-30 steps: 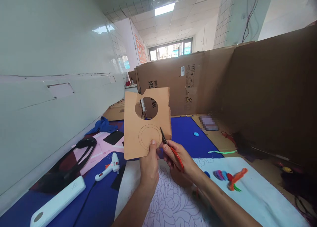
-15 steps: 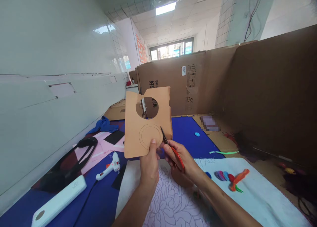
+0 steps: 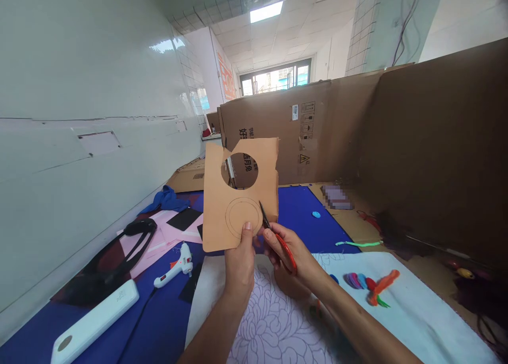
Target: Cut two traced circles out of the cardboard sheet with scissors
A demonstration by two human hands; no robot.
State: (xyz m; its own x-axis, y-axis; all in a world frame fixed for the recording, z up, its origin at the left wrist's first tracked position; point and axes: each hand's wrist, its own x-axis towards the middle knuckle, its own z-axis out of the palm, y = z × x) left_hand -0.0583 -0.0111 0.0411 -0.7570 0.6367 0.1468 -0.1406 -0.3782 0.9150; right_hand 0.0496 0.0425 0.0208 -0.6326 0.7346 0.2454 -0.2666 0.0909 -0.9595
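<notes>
here, left fingers (image 3: 246, 233) clamped on cardboard (image 3: 215, 210), right fingers (image 3: 271, 238) around red-handled scissors (image 3: 287, 252)

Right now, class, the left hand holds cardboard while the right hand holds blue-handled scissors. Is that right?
Not quite: the head view shows red handles on the scissors, not blue. The left hand does hold cardboard, and the right hand scissors.

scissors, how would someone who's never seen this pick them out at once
Find the blue tabletop, then the tan cardboard piece with a round hole, held in the left hand. By its lower right, the right hand grips the scissors. The red handle and dark pointed blades set them apart from the cardboard.
</notes>
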